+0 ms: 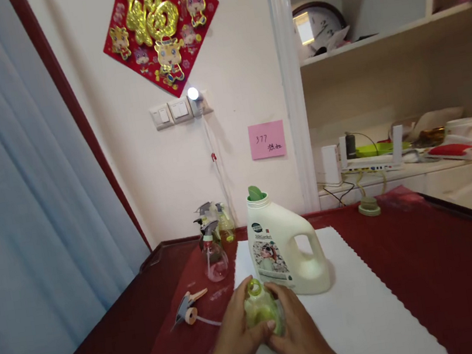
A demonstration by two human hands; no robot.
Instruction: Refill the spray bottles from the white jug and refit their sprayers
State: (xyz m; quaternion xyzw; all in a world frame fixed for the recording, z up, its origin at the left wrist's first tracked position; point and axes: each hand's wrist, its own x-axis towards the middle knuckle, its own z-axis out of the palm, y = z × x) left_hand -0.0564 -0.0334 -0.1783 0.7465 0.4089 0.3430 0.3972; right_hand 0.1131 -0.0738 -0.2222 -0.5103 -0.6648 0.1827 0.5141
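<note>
Between my two hands is a small yellow-green see-through bottle [260, 306] with its round mouth uncovered, facing up. My left hand [240, 324] wraps its left side, thumb across the front. From the right, my right hand [295, 319] closes round the same bottle. Just behind stands a large pale detergent jug [287, 252] with a handle and a green spout in its uncapped neck. On the red cloth to the left lies a grey and peach spray head [188, 311], its thin tube pointing toward my left hand.
Several spray bottles [215, 257] stand at the back left by the wall. A white sheet [356, 301] lies over the red tabletop [407, 252]. A greenish round object [369, 207] sits at the back right, near shelves with a white router [371, 164]. A blue curtain [18, 174] hangs left.
</note>
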